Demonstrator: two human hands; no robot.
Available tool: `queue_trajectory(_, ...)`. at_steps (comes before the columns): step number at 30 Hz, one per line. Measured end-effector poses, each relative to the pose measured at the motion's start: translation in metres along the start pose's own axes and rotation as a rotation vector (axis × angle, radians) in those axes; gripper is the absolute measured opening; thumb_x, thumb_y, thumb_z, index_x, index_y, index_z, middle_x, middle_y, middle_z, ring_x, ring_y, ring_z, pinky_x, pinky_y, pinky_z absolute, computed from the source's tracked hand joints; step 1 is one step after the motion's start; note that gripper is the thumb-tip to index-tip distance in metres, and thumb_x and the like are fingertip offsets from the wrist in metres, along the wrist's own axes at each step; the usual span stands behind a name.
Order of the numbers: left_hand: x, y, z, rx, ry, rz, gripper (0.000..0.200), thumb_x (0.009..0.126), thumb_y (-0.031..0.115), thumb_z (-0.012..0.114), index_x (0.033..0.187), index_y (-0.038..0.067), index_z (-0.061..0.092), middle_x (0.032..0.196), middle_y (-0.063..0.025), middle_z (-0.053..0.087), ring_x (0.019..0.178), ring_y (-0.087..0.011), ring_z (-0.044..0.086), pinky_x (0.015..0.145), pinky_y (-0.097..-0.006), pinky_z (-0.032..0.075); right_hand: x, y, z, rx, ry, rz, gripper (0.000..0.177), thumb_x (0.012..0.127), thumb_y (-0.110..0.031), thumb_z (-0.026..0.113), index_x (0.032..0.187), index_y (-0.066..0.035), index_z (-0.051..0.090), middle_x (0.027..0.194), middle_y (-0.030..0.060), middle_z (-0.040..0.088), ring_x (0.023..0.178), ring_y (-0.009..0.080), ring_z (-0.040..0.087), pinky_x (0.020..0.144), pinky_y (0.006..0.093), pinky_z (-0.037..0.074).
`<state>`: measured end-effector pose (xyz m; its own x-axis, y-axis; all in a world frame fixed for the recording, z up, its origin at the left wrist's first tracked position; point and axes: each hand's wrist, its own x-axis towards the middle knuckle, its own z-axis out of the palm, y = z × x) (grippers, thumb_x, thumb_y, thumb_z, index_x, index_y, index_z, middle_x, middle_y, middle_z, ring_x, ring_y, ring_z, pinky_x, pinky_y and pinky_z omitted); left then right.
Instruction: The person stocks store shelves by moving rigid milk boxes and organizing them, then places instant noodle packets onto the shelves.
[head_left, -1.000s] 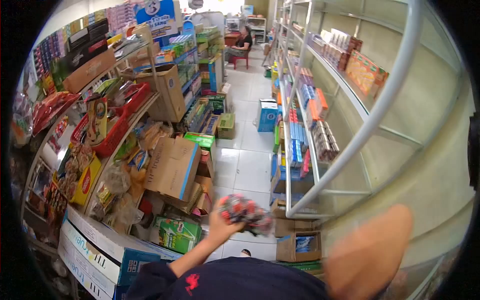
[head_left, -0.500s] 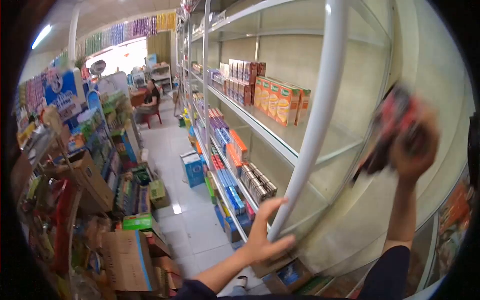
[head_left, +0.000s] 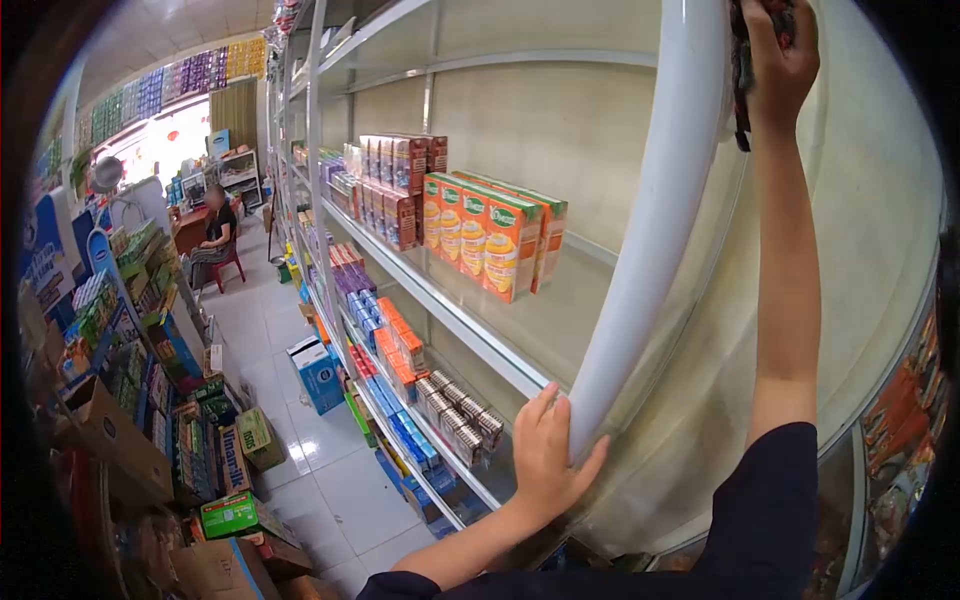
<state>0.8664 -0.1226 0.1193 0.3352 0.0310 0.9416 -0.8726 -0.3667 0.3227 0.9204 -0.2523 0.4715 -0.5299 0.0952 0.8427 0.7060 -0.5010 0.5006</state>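
My left hand (head_left: 545,460) grips the lower visible part of the white shelf post (head_left: 655,200), fingers on its left side and thumb on its right. Raised at the top right, my right hand (head_left: 785,70) is closed on a bunched dark red-and-black cloth (head_left: 742,80), pressed close along the far side of the post. A dark end of the cloth hangs below the hand; part of it is hidden by the fingers. Orange and green drink cartons (head_left: 485,235) stand on the glass shelf to the left, with brown cartons (head_left: 395,190) behind them.
Lower shelves carry brown-and-white carton packs (head_left: 458,415) and blue packs (head_left: 405,430). A blue box (head_left: 317,375) stands on the tiled aisle floor (head_left: 345,490). Cardboard boxes (head_left: 225,570) and stacked goods line the left. Farther back, a person (head_left: 215,235) sits on a red chair.
My right hand has risen with the cloth and moved left to the post. My left hand has closed round the post. The view has shifted, bringing the shelf nearer.
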Motion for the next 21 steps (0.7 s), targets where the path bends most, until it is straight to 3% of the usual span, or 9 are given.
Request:
queue_trajectory(3,0.0,0.004,0.003,0.026,0.057,-0.025,0.087,0.06,0.004,0.073,0.131,0.0,0.023,0.118,-0.0214,0.043,0.102,-0.0356,0.045,0.084,-0.042,0.037,-0.004,0.048,-0.021,-0.043,0.03,0.129,0.029,0.075,-0.004,0.051,0.103,-0.002,0.051,0.093,0.0053,0.053,0.085,0.013,0.051,0.078,0.0246,0.041)
queue_trajectory(5,-0.003,0.004,0.008,0.079,0.111,-0.027,0.087,0.059,0.004,0.073,0.13,-0.001,0.024,0.114,-0.0212,0.045,0.099,-0.0348,0.047,0.082,-0.0418,0.038,-0.016,0.099,-0.047,-0.237,0.099,0.236,0.034,0.075,-0.021,0.065,0.106,-0.01,0.058,0.1,0.0043,0.059,0.092,0.0155,0.053,0.083,0.0261,0.04)
queue_trajectory(7,-0.002,0.006,0.008,0.106,0.104,-0.04,0.087,0.06,0.006,0.074,0.13,-0.002,0.024,0.111,-0.0211,0.046,0.096,-0.0334,0.049,0.08,-0.0411,0.039,-0.035,0.138,-0.071,-0.381,0.089,0.246,0.037,0.067,-0.01,0.07,0.101,-0.006,0.057,0.095,0.0058,0.06,0.084,0.0221,0.056,0.079,0.0297,0.042)
queue_trajectory(13,-0.01,0.004,0.015,0.1,0.173,-0.109,0.089,0.057,0.007,0.074,0.132,0.005,0.026,0.113,-0.023,0.05,0.095,-0.0361,0.053,0.077,-0.0422,0.042,-0.081,0.157,-0.09,0.124,0.369,0.569,0.036,0.069,-0.017,0.071,0.098,-0.002,0.056,0.091,0.0061,0.06,0.079,0.0148,0.056,0.073,0.026,0.045)
queue_trajectory(14,-0.013,0.003,0.013,0.162,0.109,-0.126,0.093,0.06,0.007,0.076,0.133,-0.002,0.018,0.115,-0.0184,0.048,0.097,-0.0254,0.054,0.081,-0.0333,0.043,-0.076,0.148,-0.084,0.11,0.332,0.519,0.034,0.069,-0.017,0.071,0.096,-0.002,0.056,0.089,0.0063,0.059,0.078,0.0134,0.056,0.07,0.0244,0.045)
queue_trajectory(17,-0.014,0.004,0.014,0.154,0.129,-0.177,0.094,0.061,0.006,0.075,0.134,-0.001,0.017,0.115,-0.0175,0.048,0.099,-0.0243,0.053,0.081,-0.0333,0.043,-0.053,0.068,-0.052,0.199,0.185,0.492,0.029,0.069,-0.015,0.07,0.091,-0.003,0.056,0.079,0.004,0.057,0.072,0.0113,0.054,0.066,0.025,0.044)
queue_trajectory(19,-0.018,0.004,0.013,0.16,0.11,-0.216,0.095,0.061,0.003,0.074,0.136,0.002,0.015,0.116,-0.0166,0.048,0.099,-0.0239,0.053,0.082,-0.0342,0.043,-0.051,0.01,-0.033,0.087,0.058,0.317,0.03,0.075,-0.014,0.065,0.101,-0.003,0.056,0.088,0.0031,0.058,0.079,0.011,0.053,0.071,0.0226,0.043)
queue_trajectory(20,-0.02,0.0,0.014,0.116,0.112,-0.237,0.096,0.061,0.001,0.073,0.136,0.004,0.014,0.118,-0.0163,0.047,0.1,-0.024,0.052,0.083,-0.0346,0.043,-0.05,-0.001,-0.008,0.432,0.082,0.069,0.032,0.07,-0.001,0.053,0.102,-0.003,0.052,0.095,0.0075,0.054,0.087,0.0158,0.052,0.079,0.0273,0.042)
queue_trajectory(21,-0.022,-0.001,0.014,0.072,0.116,-0.263,0.097,0.061,-0.001,0.073,0.137,0.005,0.012,0.12,-0.016,0.046,0.102,-0.0241,0.052,0.085,-0.0351,0.042,-0.049,-0.024,-0.013,0.099,0.046,-0.161,0.037,0.065,0.002,0.052,0.102,-0.003,0.053,0.096,0.0097,0.054,0.087,0.0188,0.054,0.08,0.0292,0.042)
